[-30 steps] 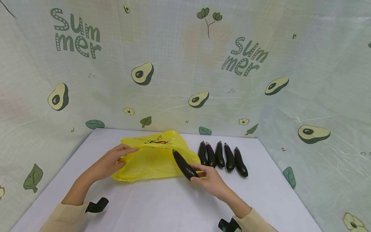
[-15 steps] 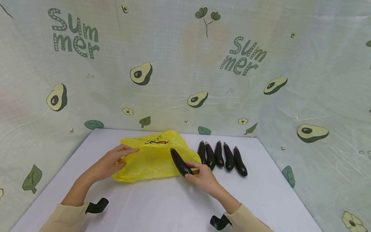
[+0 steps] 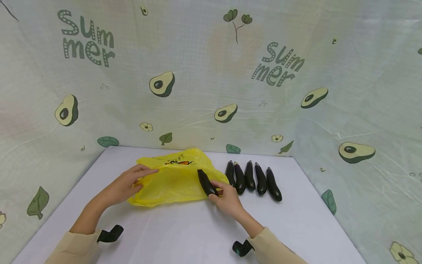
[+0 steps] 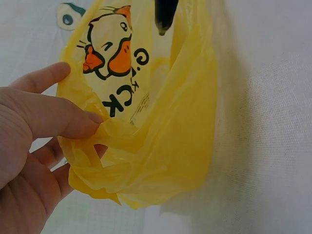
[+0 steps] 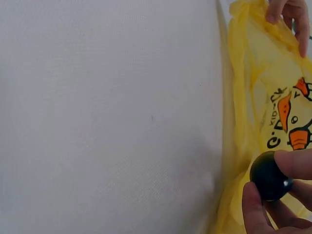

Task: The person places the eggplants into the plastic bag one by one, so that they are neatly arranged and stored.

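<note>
A yellow plastic bag (image 3: 171, 185) with a printed duck face lies on the table, its mouth spread. At its left edge the left hand (image 3: 126, 185) pinches the plastic between thumb and fingers; the left wrist view shows this hand (image 4: 44, 126) at the bag (image 4: 185, 131). The right hand (image 3: 229, 200) grips the lower end of a dark eggplant (image 3: 206, 183), whose stem end points up and left over the bag's right part. In the right wrist view, fingers and thumb surround the eggplant's rounded end (image 5: 269, 178), beside the bag (image 5: 239, 97).
Several dark eggplants (image 3: 249, 176) lie side by side on the white table (image 3: 171, 234), right of the bag. A printed cloth (image 3: 197, 55) hangs behind the table and along its sides.
The right hand has moved left and slightly up with the eggplant, bringing it further over the bag. The left hand keeps its hold on the bag's edge.
</note>
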`<state>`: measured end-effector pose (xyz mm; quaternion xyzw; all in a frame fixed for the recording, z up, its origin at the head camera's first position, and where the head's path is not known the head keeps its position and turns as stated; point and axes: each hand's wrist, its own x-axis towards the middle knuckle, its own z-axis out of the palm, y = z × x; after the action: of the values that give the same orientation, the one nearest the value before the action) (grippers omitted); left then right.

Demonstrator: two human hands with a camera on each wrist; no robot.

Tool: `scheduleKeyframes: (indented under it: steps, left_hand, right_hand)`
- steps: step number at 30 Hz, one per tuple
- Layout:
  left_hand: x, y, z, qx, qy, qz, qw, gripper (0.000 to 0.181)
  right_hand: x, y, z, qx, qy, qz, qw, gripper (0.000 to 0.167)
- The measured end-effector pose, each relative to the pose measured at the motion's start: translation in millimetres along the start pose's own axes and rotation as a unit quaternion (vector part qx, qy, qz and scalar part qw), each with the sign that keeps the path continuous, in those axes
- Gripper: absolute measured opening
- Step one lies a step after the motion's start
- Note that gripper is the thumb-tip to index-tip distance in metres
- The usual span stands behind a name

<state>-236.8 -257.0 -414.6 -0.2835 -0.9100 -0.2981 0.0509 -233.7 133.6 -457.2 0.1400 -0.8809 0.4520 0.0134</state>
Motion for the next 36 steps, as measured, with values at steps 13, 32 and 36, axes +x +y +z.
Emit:
scheduleKeyframes:
  steps: [13, 32, 36]
  left_hand:
    - [0.4, 1.1, -1.3, 0.004, -0.002, -0.006, 1.0000, 0.073]
    - [-0.3, -1.8, -2.3, 0.007, -0.005, -0.011, 0.9999, 0.074]
    - [0.2, -0.8, -2.4, 0.004, -0.001, -0.002, 1.0000, 0.073]
  right_hand:
    - [9.9, 15, 14, -0.005, 0.025, 0.012, 0.9996, 0.050]
    - [21.6, 25, 19, -0.022, 0.047, -0.001, 0.9987, 0.049]
    - [23.4, 25, 21, -0.028, 0.060, -0.006, 0.9978, 0.049]
